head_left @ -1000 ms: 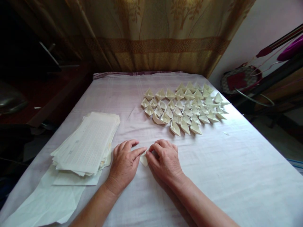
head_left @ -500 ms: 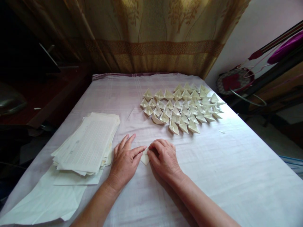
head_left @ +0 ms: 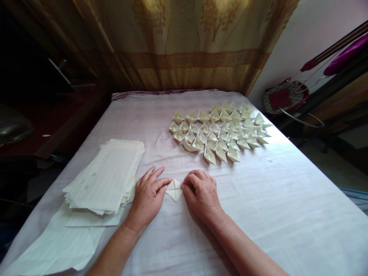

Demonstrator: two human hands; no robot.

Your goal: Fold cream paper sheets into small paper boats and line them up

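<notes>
A small folded paper diamond (head_left: 174,190) lies flat on the white cloth between my hands. My left hand (head_left: 148,198) rests palm down with fingers stretched out, its fingertips touching the diamond's left corner. My right hand (head_left: 201,194) has its fingers curled and pinches the diamond's right corner. Beyond them, several finished folded paper boats (head_left: 220,130) lie grouped together on the cloth.
A stack of lined paper sheets (head_left: 107,177) lies left of my left hand, with loose sheets (head_left: 54,247) under it near the front edge. The cloth-covered table (head_left: 287,207) ends at a curtain (head_left: 184,46). Dark furniture stands left, a rack with hangers (head_left: 299,103) right.
My hands have drawn apart a little, uncovering the folded paper, which now shows as a full flat diamond. The left fingers have spread out.
</notes>
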